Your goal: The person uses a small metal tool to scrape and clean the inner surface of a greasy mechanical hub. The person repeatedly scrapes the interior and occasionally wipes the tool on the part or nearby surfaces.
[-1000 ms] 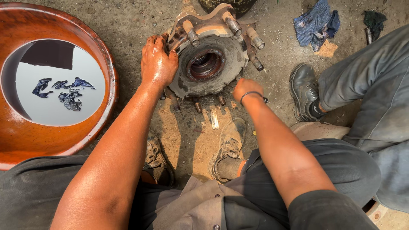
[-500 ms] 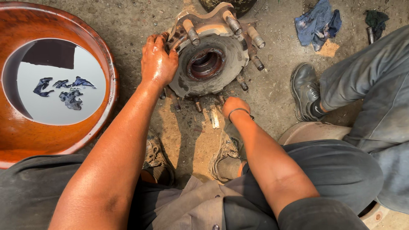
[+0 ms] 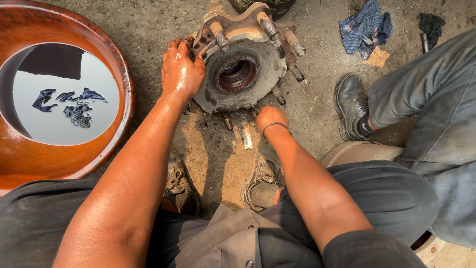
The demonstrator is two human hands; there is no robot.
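Nearest, two knees in dark trousers and a pair of worn shoes planted on the dirt floor. Just past the shoes, right hand, a dark band at the wrist, lowered to the ground at the near edge of the wheel hub; fingers curled under and hidden, so cannot tell whether clamped on anything. Beside that hand, a small pale metal piece lying flat in the dust. Further out, left hand laid on the hub's left rim, fingers spread apart and draped over the edge, palm pressed down. Hub itself resting on the ground straight ahead, open bore facing up, threaded studs sticking out around it. To the left, a big orange rim lying flat. To the right, another person's grey trouser leg and black boot. Farthest, a blue rag crumpled on the ground near the top right.
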